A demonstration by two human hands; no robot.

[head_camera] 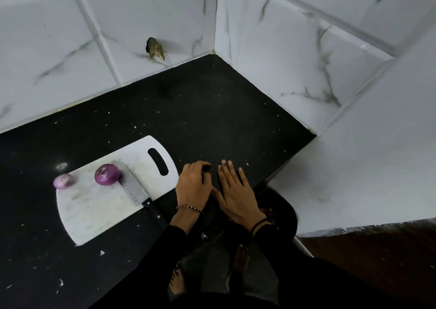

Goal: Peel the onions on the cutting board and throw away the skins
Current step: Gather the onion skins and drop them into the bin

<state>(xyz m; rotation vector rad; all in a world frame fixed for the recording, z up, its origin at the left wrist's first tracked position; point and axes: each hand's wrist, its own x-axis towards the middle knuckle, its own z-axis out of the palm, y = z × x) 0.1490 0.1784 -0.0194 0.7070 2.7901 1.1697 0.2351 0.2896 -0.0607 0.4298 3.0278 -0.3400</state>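
Note:
Two purple onions sit on the white cutting board (94, 209): a larger one (107, 174) near the middle and a smaller, paler one (63, 181) at the board's left edge. Both look smooth and shiny. Leaning against the larger onion is a knife (135, 192), its black handle pointing toward me. My left hand (192, 186) rests on the black counter to the right of the board, fingers curled down. Beside it my right hand (234, 193) lies flat with fingers spread. Neither hand holds anything that I can see.
The black countertop (200, 110) runs into a corner of white marble-pattern tiles, with a broken hole (154, 48) in the back wall. A dark bin (280, 212) with reddish scraps sits below the counter edge, under my right wrist. Small white flecks dot the counter.

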